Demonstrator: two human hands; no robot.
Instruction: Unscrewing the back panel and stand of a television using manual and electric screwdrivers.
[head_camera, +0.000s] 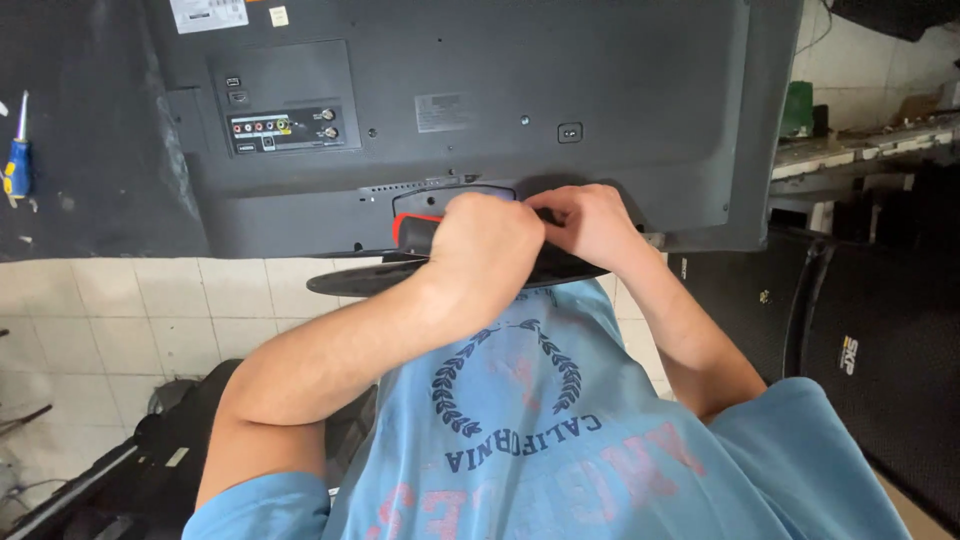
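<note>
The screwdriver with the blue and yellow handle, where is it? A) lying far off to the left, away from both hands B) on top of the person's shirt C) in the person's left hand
A: the screwdriver lies at the far left edge, while both hands work at the television's back.

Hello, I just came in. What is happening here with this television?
A person in a light blue shirt works with both hands at the back of a dark flat television that lies face down. The left hand grips a tool with a red and black handle at the stand mount on the lower edge. The right hand rests beside it on the same spot. The oval stand base is beneath. A blue screwdriver lies apart at the left.
</note>
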